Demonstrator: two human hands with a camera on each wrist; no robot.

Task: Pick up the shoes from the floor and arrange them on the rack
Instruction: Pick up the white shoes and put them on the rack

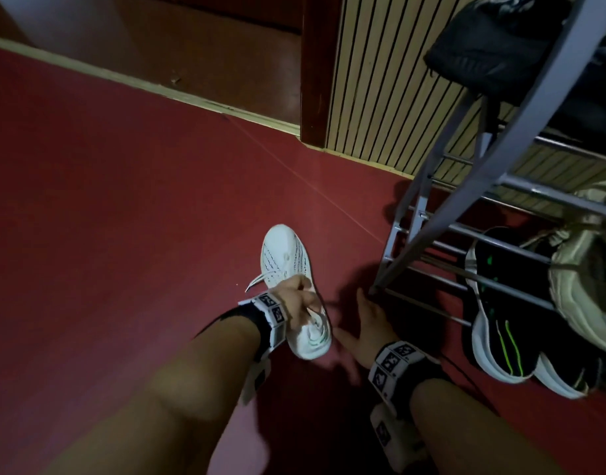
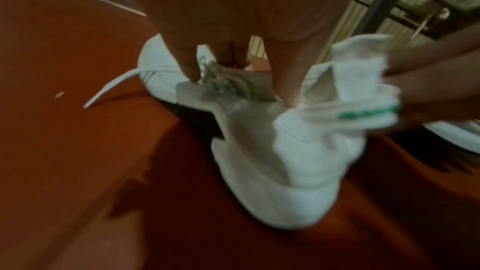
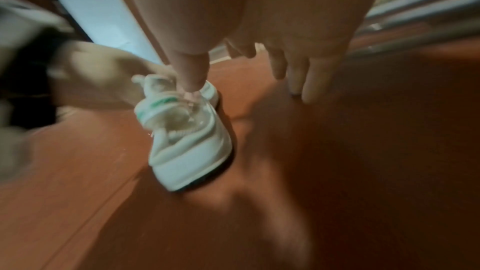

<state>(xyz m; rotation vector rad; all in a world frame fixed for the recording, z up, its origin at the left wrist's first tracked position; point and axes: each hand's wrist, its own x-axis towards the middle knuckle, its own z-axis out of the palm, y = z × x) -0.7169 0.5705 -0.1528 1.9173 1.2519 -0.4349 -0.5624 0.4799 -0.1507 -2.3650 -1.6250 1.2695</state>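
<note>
- Sneaker (image 1: pixel 288 269), white, lies on the red floor (image 1: pixel 106 217) just left of the rack (image 1: pixel 442 231), toe pointing away.
- Left hand (image 1: pixel 298 303) grips it at the collar, fingers curled into the opening near the tongue (image 2: pixel 363 81).
- Right hand (image 1: pixel 370 320) holds nothing, fingers spread loosely, between the sneaker and the rack's foot.
- Black shoes (image 1: pixel 497 310) and a beige one (image 1: pixel 589 275) sit on the rack.
</note>
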